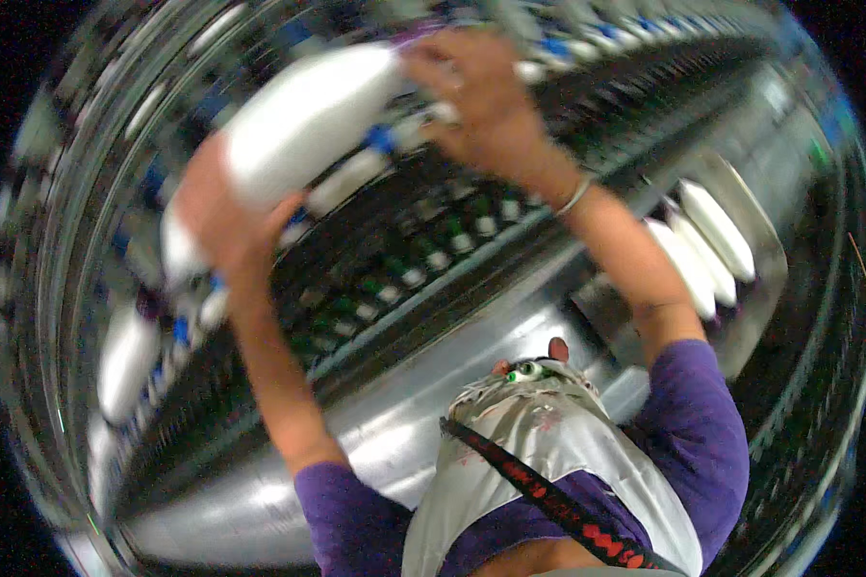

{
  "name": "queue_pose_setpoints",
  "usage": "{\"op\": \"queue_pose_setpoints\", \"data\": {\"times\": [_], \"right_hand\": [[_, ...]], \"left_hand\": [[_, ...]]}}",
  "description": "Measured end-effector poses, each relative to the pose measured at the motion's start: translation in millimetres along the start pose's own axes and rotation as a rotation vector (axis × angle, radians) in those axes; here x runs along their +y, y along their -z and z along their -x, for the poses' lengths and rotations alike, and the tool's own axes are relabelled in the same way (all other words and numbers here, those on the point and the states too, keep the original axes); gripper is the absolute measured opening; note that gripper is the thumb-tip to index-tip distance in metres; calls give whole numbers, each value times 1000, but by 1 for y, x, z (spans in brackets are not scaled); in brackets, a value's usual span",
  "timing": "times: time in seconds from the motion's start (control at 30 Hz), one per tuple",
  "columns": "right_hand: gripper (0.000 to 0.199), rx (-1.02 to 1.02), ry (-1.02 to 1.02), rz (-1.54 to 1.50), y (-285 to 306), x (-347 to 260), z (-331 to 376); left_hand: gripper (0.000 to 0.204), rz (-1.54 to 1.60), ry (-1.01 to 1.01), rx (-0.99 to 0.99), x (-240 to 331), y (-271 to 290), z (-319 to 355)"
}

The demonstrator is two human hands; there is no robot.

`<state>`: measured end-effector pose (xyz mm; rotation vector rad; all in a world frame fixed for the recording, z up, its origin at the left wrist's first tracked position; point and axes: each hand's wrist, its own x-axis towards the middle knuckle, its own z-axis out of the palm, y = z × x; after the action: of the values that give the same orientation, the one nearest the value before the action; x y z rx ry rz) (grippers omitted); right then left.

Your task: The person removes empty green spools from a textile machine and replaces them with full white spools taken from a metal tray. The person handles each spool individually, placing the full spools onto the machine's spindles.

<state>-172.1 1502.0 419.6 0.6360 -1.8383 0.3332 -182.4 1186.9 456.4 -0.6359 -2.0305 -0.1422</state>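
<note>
A large white roving bobbin (308,115) lies tilted between my hands, with purple at its upper right end. My left hand (216,207) is wrapped round its lower left end, thumb apart, smeared by motion. My right hand (481,101) has its fingers curled at the purple end. Just beneath the bobbin runs a row of white and blue machine parts (380,141). Further white bobbins (130,365) stand along the machine at the left.
Several green-and-white small bobbins (414,274) line the frame below my arms. At the right, a metal tray (765,236) holds white roving bobbins (707,240) with purple ends. A shiny metal surface (356,423) runs along the machine's near side, in front of my apron (548,433).
</note>
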Motion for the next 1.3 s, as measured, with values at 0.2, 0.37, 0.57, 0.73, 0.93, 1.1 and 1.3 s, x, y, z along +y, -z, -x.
{"op": "queue_pose_setpoints", "data": {"times": [0.2, 0.37, 0.57, 0.73, 0.93, 1.1, 1.3], "right_hand": [[85, -367, -775, 335, 114, -39, 259], [95, -722, -1420, 1075, 260, -79, 440], [84, -644, -1276, 1069, 290, -77, 485], [60, -365, -1388, 474, 343, -47, 472], [43, -105, -1499, 750, 459, 178, 577], [53, -783, -1307, 1097, 518, 321, 664], [34, -1474, -1689, 302, 551, 370, 641]], "left_hand": [[82, -108, -74, 272, 75, -26, 29], [90, 797, -152, -599, 291, -123, 124], [123, 819, -833, -942, 527, -188, 181], [97, 840, -855, -904, 590, -216, 180], [92, 823, -833, -925, 591, -220, 183], [80, 804, -802, -1056, 600, -221, 162], [82, 752, -854, -1112, 602, -237, 140]]}}
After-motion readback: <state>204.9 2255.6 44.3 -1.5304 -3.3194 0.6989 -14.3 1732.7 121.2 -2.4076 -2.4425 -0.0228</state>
